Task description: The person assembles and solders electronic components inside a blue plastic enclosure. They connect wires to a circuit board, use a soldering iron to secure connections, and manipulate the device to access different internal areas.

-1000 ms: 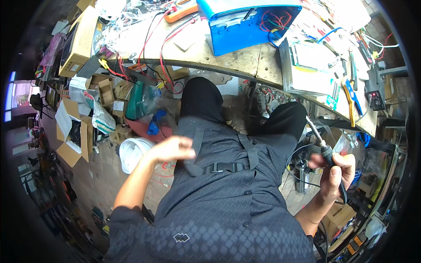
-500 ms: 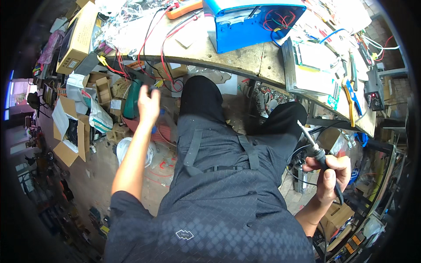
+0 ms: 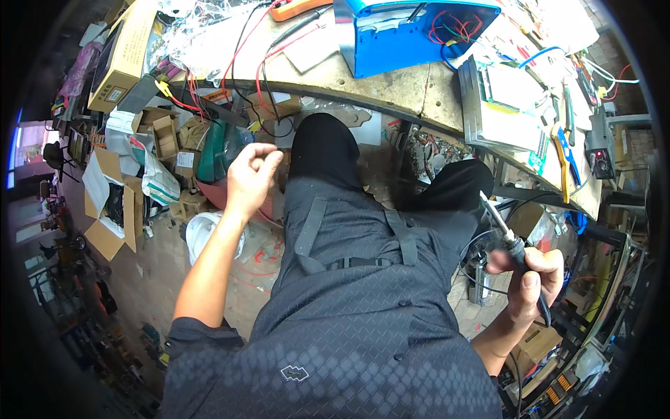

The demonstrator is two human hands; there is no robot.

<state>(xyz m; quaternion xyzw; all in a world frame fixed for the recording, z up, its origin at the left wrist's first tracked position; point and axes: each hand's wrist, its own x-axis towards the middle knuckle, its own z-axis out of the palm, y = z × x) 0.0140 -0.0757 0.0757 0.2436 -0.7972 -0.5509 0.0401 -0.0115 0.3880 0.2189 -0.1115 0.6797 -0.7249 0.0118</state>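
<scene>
My right hand (image 3: 534, 283) is closed round the black handle of a soldering iron (image 3: 515, 244). Its metal tip points up and to the left, beside my right knee, and a dark cable hangs below the hand. My left hand (image 3: 252, 178) is raised in the air left of my left knee, short of the bench edge. Its fingers are curled with thumb and forefinger close together; whatever they may hold is too small or hidden to make out. Red and black test leads (image 3: 259, 77) dangle over the bench edge above that hand.
Across the wooden bench (image 3: 391, 94) stand a blue metal case (image 3: 391, 49) with wires inside, an orange meter (image 3: 296, 8), stacked grey panels (image 3: 481, 115), yellow-and-blue pliers (image 3: 564, 157) and a small black power unit (image 3: 600, 146). A white bucket (image 3: 213, 234) and open cartons (image 3: 115, 209) sit on the floor.
My left hand has drawn back from the hanging leads, toward my left knee, and its fingers have curled. My right hand keeps the soldering iron nearly where it was. The view has shifted slightly.
</scene>
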